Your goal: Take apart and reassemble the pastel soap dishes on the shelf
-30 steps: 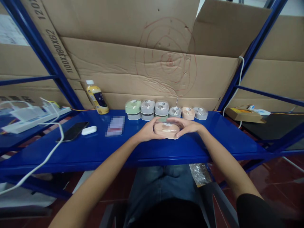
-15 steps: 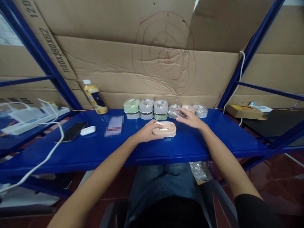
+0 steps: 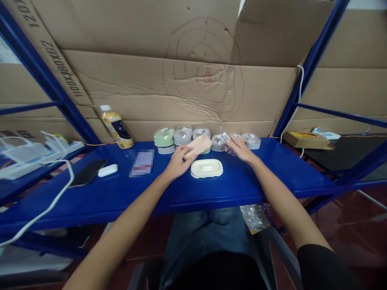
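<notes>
In left hand point(image 3: 180, 161): pinkish-beige piece point(image 3: 199, 146), tilted; right grips clear cover point(image 3: 226, 137).

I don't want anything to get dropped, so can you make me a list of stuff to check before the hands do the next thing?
1. Left hand has a grip on the peach piece: ok.
2. Right hand has a grip on the clear plastic piece: ok.
3. Cream tray sits on the blue table: ok.
4. Peach piece is in the cream tray: not ok, it is held up off it.
5. Clear piece has no scratches: cannot tell, too small and blurry.
6. Yellow bottle has its cap on: ok.
</notes>
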`<state>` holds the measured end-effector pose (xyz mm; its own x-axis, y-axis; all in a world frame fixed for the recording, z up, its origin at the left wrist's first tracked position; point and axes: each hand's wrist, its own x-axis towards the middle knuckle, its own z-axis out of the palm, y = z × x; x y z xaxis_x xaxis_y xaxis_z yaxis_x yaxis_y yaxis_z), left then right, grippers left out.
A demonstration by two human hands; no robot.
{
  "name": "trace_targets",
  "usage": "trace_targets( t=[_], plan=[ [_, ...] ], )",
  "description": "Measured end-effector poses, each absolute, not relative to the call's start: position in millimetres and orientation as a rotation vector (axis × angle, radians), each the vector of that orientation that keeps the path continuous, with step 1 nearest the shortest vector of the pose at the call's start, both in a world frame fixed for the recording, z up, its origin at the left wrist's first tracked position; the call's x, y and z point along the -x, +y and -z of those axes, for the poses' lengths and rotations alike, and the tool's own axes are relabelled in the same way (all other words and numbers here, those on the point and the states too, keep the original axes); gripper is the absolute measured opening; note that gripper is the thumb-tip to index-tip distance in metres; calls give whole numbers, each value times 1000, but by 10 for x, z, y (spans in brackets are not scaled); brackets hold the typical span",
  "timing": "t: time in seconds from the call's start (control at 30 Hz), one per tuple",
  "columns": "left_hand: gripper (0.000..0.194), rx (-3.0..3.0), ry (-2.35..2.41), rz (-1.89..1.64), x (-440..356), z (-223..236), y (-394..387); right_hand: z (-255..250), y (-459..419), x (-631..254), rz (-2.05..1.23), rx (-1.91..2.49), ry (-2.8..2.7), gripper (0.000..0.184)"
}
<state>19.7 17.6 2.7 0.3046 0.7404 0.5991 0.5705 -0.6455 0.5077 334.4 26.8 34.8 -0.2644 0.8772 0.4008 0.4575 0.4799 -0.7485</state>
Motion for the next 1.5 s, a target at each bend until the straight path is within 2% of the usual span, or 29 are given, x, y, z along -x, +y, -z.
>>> trace_targets(
  t=[0.1, 0.17, 0.37, 0.47, 0.9, 1.2, 1.5],
  plan=[
    [42, -2532, 963, -971, -235, -50, 60, -347, 259, -3335, -551, 1083, -1932, 64],
    [48, -2564, 878, -845, -278, -46, -3, -341, 239, -3311, -483, 1023, -2014, 70],
    [111, -2385, 996, -863, -332, 95, 56, -286, 142, -3124, -404, 881, -2310, 84],
    [130, -2271, 962, -901, -347, 153, 86, -246, 90, -3013, -297, 906, -2397, 90],
    [132, -2305, 1014, -808, -395, 93, -34, -222, -3, -2887, -260, 1027, -2486, 98],
    [149, -2299, 907, -918, -376, 216, 128, -315, -135, -2812, -175, 1190, -2542, 99],
    [147, -2292, 933, -924, -370, 185, 96, -288, -111, -2788, -104, 1168, -2531, 99]
  ],
)
